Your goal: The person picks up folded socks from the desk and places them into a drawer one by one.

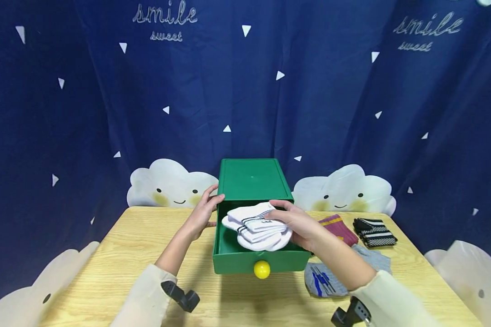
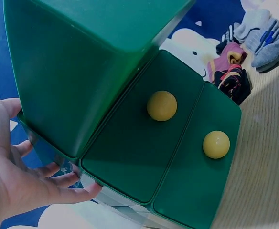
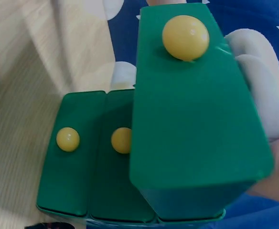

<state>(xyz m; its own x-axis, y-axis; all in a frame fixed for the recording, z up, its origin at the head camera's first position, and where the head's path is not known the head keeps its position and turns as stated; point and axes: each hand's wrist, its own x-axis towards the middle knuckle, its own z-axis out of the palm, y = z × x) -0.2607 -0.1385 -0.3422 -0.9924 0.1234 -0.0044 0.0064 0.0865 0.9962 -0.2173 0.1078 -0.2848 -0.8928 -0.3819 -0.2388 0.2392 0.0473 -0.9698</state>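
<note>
White folded socks (image 1: 255,229) lie bunched in the pulled-out green drawer (image 1: 237,262), gripped by the right hand (image 1: 303,225); the left hand (image 1: 202,214), fingers spread, touches the cabinet (image 1: 251,179). Stowing seems in hand; the next move likely calls for tucking them down flat.

Navy curtain (image 1: 196,86) right across the back, white triangles (image 1: 246,30) scattered over it, "smile sweet" lettering (image 1: 165,17) up high, smiling clouds (image 1: 167,179) behind the wooden counter (image 1: 137,240), and striped socks (image 1: 374,232), maroon sock (image 1: 340,228), grey socks (image 1: 326,278) lying at right!
</note>
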